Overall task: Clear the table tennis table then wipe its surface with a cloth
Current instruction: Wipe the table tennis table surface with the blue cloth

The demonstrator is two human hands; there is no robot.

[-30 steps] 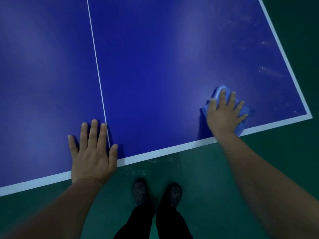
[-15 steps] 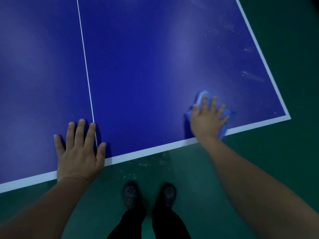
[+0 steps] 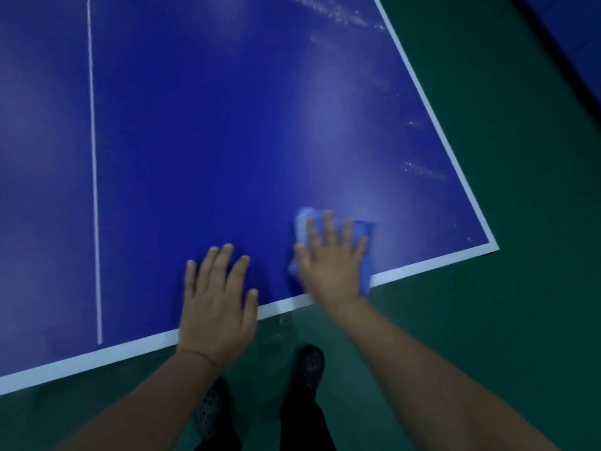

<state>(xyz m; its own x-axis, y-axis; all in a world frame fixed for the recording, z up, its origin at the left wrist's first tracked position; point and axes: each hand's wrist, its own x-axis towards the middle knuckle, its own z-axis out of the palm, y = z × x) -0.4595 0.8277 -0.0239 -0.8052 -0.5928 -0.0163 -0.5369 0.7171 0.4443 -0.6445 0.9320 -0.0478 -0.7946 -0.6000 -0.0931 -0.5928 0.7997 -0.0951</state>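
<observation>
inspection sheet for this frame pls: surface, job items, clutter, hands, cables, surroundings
Surface: blue table tennis table, white edge lines and centre line; whitish streaks along the right side.
Job's things: blue cloth lying flat near the table's near right corner, partly over the end line.
Clutter: nothing seen.
Hands: left hand flat on the table at the near edge, fingers straight; right hand pressing flat on the cloth, fingers spread.
Cables: nothing seen.
Surroundings: green floor; the person's dark perforated shoes and dark trousers below the table edge.
</observation>
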